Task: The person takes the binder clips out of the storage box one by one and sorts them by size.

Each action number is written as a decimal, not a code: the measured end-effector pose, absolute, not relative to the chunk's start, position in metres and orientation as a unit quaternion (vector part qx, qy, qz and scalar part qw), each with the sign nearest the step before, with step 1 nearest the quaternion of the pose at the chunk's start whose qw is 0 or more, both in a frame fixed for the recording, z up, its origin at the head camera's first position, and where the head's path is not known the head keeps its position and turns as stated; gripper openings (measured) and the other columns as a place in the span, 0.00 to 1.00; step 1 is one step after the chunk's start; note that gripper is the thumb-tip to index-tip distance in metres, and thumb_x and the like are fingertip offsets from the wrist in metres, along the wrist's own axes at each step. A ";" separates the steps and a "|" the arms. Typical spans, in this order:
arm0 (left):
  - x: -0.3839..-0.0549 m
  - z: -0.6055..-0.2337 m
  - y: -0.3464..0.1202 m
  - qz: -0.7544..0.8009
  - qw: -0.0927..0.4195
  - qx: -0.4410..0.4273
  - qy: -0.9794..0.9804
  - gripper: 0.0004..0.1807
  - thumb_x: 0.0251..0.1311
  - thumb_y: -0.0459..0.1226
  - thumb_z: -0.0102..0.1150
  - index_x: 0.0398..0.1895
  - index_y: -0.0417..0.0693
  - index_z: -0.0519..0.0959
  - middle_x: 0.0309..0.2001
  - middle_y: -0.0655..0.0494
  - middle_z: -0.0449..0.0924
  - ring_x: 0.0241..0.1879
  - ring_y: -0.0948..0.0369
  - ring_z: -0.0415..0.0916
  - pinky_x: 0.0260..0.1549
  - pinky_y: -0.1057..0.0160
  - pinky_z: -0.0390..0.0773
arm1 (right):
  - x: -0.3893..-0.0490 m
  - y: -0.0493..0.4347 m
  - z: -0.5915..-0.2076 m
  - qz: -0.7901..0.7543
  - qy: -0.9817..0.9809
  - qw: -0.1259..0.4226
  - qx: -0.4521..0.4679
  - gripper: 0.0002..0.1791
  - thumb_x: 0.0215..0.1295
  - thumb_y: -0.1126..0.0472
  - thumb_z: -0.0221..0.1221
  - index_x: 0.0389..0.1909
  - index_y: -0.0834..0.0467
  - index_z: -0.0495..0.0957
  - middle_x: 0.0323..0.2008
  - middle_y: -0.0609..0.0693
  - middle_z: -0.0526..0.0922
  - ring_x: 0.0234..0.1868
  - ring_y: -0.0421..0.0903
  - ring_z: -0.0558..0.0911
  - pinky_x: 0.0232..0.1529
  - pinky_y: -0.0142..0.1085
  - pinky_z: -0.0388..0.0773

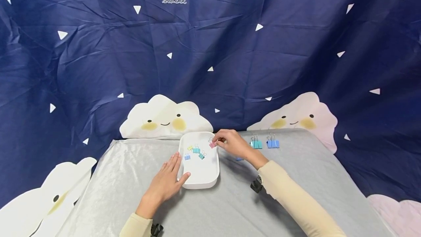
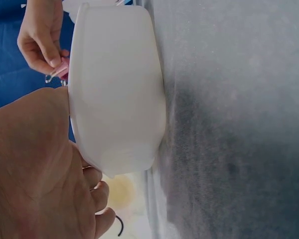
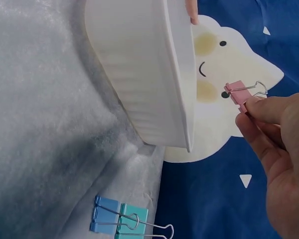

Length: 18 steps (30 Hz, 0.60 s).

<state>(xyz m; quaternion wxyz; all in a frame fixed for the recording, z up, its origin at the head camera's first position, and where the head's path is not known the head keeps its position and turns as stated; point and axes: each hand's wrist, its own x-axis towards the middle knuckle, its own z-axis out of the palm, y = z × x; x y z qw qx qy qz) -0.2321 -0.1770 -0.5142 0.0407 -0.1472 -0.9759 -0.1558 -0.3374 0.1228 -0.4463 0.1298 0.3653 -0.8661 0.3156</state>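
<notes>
A white plastic box (image 1: 200, 173) stands on the grey cloth, and several small binder clips lie inside: a blue clip (image 1: 187, 157), a yellow clip (image 1: 189, 148) and teal clips (image 1: 196, 150). My left hand (image 1: 167, 182) rests along the box's left rim, its fingers extended and the thumb over the near part. Between thumb and fingertips, my right hand (image 1: 231, 143) pinches a pink binder clip (image 3: 239, 92) above the box's far right rim. The right wrist view shows the clip's wire handles sticking out beyond the fingers.
To the right of the box lie a larger teal binder clip (image 1: 256, 144) and a blue binder clip (image 1: 273, 143). Another blue clip (image 1: 239, 158) is partly hidden by the right arm. A dark blue curtain (image 1: 210, 46) with cloud shapes hangs behind the cloth-covered table (image 1: 312, 182).
</notes>
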 end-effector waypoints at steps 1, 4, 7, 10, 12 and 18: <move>-0.232 -0.514 -0.177 -0.156 0.041 -0.147 -0.976 0.48 0.79 0.63 0.45 0.85 0.37 0.53 0.87 0.43 0.49 0.86 0.46 0.48 0.85 0.42 0.54 | -0.337 0.125 -0.446 0.318 -0.863 0.134 0.368 0.08 0.70 0.70 0.66 0.40 0.55 0.90 0.39 0.45 0.91 0.39 0.39 0.85 0.44 0.33 0.87; -0.233 -0.515 -0.177 -0.157 0.041 -0.147 -0.976 0.49 0.78 0.64 0.44 0.85 0.37 0.53 0.87 0.43 0.49 0.86 0.46 0.48 0.84 0.42 0.54 | -0.335 0.131 -0.443 0.325 -0.859 0.139 0.370 0.08 0.70 0.71 0.66 0.40 0.56 0.90 0.39 0.47 0.91 0.39 0.40 0.86 0.45 0.34 0.87; -0.234 -0.515 -0.177 -0.158 0.041 -0.148 -0.975 0.49 0.79 0.64 0.44 0.85 0.37 0.52 0.87 0.43 0.48 0.86 0.46 0.48 0.84 0.42 0.54 | -0.333 0.138 -0.441 0.330 -0.859 0.141 0.365 0.08 0.69 0.71 0.66 0.41 0.55 0.90 0.39 0.47 0.91 0.39 0.41 0.86 0.44 0.35 0.88; -0.233 -0.515 -0.176 -0.164 0.040 -0.148 -0.975 0.49 0.79 0.64 0.44 0.85 0.36 0.52 0.87 0.43 0.48 0.86 0.46 0.48 0.84 0.42 0.54 | -0.331 0.145 -0.439 0.338 -0.856 0.148 0.362 0.07 0.69 0.70 0.67 0.41 0.56 0.90 0.39 0.47 0.91 0.39 0.41 0.86 0.44 0.35 0.88; -0.232 -0.515 -0.176 -0.166 0.040 -0.148 -0.974 0.49 0.79 0.64 0.44 0.85 0.36 0.52 0.87 0.43 0.48 0.86 0.46 0.48 0.84 0.42 0.54 | -0.329 0.150 -0.439 0.344 -0.854 0.153 0.358 0.06 0.68 0.70 0.68 0.40 0.57 0.90 0.38 0.48 0.91 0.38 0.41 0.87 0.44 0.35 0.89; -0.232 -0.516 -0.177 -0.163 0.039 -0.148 -0.975 0.49 0.79 0.63 0.44 0.86 0.36 0.51 0.87 0.42 0.48 0.86 0.47 0.47 0.84 0.42 0.54 | -0.323 0.166 -0.437 0.354 -0.856 0.163 0.339 0.05 0.67 0.70 0.69 0.40 0.57 0.90 0.39 0.49 0.91 0.37 0.41 0.87 0.43 0.36 0.89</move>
